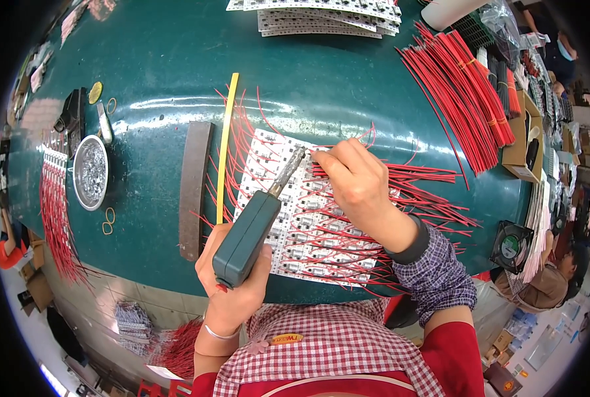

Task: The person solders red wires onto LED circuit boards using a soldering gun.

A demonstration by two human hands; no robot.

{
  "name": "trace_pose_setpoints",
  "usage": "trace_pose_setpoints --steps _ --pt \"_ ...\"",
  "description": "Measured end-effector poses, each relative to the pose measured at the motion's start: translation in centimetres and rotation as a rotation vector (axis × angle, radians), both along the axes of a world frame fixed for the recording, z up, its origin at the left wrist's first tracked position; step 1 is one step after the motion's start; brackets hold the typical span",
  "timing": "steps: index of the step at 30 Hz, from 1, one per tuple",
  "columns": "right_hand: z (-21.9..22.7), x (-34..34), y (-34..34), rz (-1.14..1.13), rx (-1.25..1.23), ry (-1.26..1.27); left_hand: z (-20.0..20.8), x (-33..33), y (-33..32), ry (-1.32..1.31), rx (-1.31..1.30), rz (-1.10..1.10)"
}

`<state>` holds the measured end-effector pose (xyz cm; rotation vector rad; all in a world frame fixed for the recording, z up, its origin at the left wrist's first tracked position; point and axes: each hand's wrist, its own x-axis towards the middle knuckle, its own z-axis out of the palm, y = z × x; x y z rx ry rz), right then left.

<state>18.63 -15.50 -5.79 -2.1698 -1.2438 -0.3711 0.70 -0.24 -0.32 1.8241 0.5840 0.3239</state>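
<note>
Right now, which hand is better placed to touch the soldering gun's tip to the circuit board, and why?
Probably the left hand: it grips the green soldering gun, whose metal tip reaches over the circuit board. The right hand is beside that tip, without a gun.
</note>
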Motion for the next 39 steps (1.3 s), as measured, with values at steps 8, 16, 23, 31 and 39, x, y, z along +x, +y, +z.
trace_pose_setpoints --steps 8,16,23,31,39 --pt "0.0 0.0 0.1 -0.004 0.000 0.019 0.3 0.4 0.2 -0.023 0.063 -0.003" --pt "-0.2 0.1 -0.1 -0.001 -0.035 0.007 0.4 -0.1 0.5 -0.021 0.083 -0.007" --pt "-0.3 0.0 -0.1 -0.001 -0.035 0.010 0.0 -0.3 0.4 -0.048 0.057 0.017" --pt "-0.3 0.0 -0.1 0.011 -0.008 0.017 0.4 -0.2 -0.1 -0.006 0.073 0.009" --pt "0.0 -0.2 0.1 0.023 -0.015 -0.003 1.1 -0.3 -0.4 0.044 0.107 -0.034"
